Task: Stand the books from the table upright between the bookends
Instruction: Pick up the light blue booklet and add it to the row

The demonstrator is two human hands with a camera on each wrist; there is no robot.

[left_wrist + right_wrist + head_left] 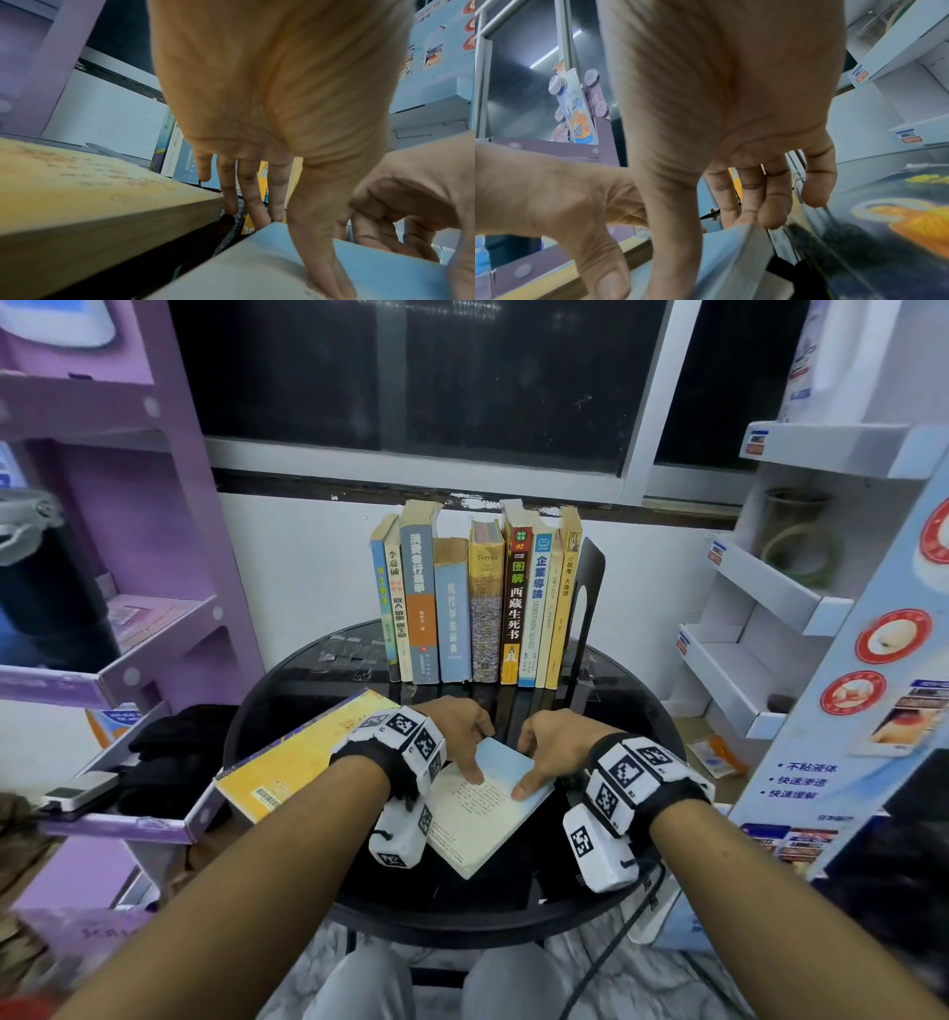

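**Lifting the pale blue book cleanly**

On the round black counter, beside the yellow book, lies the pale blue book. My left hand and right hand pinch its far edge, thumbs on top. I'd raise it evenly, spine outward, toward the standing row.

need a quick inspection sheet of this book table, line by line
surface: round black table, glossy.
job's things: upright row of books against a black bookend; pale blue book and yellow book lying flat.
clutter: nothing seen on the table.
hands: left hand and right hand grip the pale blue book's far end, thumbs on the cover.
cables: black cable hanging from the right wrist.
surroundings: purple shelf left, white rack right, dark window behind.
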